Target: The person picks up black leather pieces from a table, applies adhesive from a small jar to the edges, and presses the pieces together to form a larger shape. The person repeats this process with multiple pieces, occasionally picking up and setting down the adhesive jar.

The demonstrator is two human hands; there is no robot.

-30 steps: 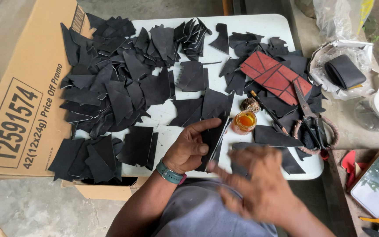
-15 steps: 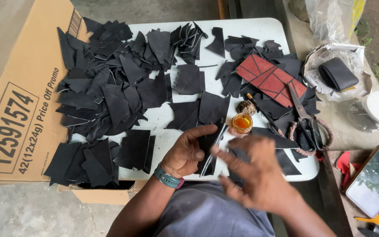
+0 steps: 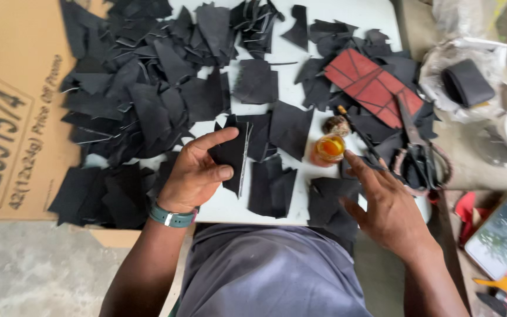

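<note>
Since the earlier frame the right hand (image 3: 385, 208) has left the black piece (image 3: 232, 154) and swung outward, fingers open and empty, tips just short of the small amber jar (image 3: 330, 148) ahead of them. Left hand (image 3: 198, 170) grips that piece between thumb and forefinger, its long axis running away from the body. Scissors (image 3: 416, 149) lie beyond the right fingertips.
</note>
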